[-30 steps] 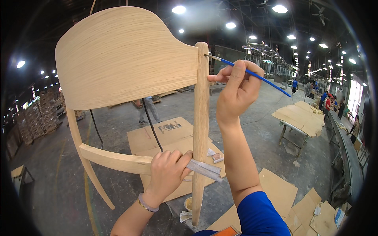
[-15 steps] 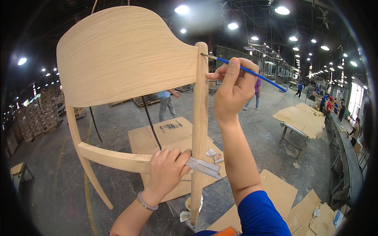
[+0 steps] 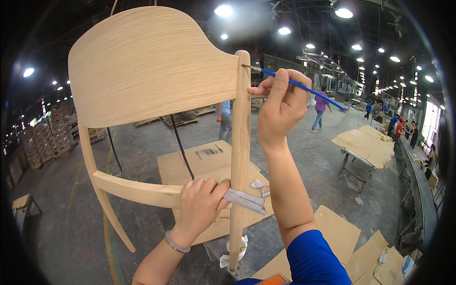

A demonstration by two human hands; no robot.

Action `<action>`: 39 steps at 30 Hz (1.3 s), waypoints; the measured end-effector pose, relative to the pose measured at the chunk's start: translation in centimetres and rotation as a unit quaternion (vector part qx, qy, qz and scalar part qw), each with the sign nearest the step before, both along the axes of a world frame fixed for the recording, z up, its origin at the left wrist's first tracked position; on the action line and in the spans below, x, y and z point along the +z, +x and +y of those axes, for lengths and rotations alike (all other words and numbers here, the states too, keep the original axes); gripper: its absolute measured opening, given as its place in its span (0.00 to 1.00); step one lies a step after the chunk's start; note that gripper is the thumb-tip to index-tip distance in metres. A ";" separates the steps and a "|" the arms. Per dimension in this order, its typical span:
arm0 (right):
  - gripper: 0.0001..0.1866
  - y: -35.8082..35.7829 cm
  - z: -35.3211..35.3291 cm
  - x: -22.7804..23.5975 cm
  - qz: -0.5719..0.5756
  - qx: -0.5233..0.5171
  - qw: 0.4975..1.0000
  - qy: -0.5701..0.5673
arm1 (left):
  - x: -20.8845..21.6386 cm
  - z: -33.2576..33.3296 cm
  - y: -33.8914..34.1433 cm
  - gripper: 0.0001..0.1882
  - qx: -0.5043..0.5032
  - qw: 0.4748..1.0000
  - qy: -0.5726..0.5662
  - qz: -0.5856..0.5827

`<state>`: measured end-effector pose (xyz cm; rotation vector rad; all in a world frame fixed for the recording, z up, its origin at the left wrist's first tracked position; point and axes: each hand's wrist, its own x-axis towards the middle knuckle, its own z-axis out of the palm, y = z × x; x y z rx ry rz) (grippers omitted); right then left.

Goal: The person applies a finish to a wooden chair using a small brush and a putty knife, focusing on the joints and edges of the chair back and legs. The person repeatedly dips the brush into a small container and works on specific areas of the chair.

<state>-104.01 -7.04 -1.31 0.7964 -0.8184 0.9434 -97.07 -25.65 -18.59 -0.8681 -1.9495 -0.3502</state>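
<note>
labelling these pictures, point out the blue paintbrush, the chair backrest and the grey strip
Blue paintbrush [image 3: 327,99], head view: rear of its handle
Chair backrest [image 3: 152,69], head view: middle of its panel
Grey strip [image 3: 246,204], head view: middle of its exposed part

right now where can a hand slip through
Probably below the curved wooden backrest, between the round wooden right upright and nearest thin black rod. Crowded: the upright's lower part, by a grey strip in the left hand, and its top, by a slim blue brush in the right hand.

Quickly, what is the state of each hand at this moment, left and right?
Left hand: closed over the chair rail, holding a grey strip.
Right hand: closed, holding a blue brush.
</note>
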 end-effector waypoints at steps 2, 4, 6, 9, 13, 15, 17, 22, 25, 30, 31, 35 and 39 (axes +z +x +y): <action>0.05 -0.2 0.0 0.0 0.001 0.000 1.000 0.005 | 0.0 0.0 -0.1 0.13 0.004 1.000 -0.002 0.004; 0.05 -0.5 -0.1 -0.1 -0.005 0.007 1.000 0.000 | 0.0 -0.2 -0.2 0.13 0.006 1.000 -0.002 0.003; 0.05 -0.7 -0.2 -0.2 -0.005 0.014 1.000 -0.004 | -0.1 -0.3 -0.3 0.14 0.005 1.000 -0.001 -0.001; 0.04 -1.1 -0.3 -0.5 -0.003 0.020 1.000 -0.004 | -0.2 -0.5 -0.6 0.14 0.007 1.000 -0.002 0.005; 0.04 -1.5 -0.5 -0.9 -0.002 0.021 1.000 0.004 | -0.3 -0.7 -0.9 0.14 0.011 1.000 -0.003 0.003; 0.04 -1.6 -0.6 -1.0 -0.002 0.023 1.000 0.003 | -0.4 -0.7 -1.1 0.14 0.010 1.000 -0.001 0.006; 0.04 -1.7 -0.8 -1.1 -0.003 0.026 1.000 0.003 | -0.4 -0.8 -1.2 0.14 0.014 1.000 -0.003 0.002; 0.05 -1.1 -0.8 -1.4 -0.028 0.094 0.995 -0.001 | -0.6 -0.8 -1.5 0.14 0.008 1.000 0.001 0.004; 0.06 -0.1 0.0 -2.7 -0.025 0.116 0.993 -0.025 | -0.9 -1.1 -2.1 0.15 0.008 1.000 0.003 0.006; 0.07 2.9 2.0 -10.3 -0.117 0.073 0.982 -0.132 | -1.7 -1.6 -4.5 0.17 0.017 1.000 0.003 0.011; 0.08 3.6 2.4 -12.6 -0.157 0.064 0.974 -0.147 | -1.9 -1.8 -5.2 0.17 0.017 1.000 0.004 0.018; 0.10 6.5 2.2 -22.9 -0.313 0.038 0.936 -0.158 | -2.6 -2.8 -8.5 0.16 0.021 0.999 0.001 0.025; 0.12 10.1 1.7 -32.6 -0.443 0.035 0.890 -0.102 | -3.3 -3.9 -11.1 0.14 0.032 0.999 -0.009 -0.001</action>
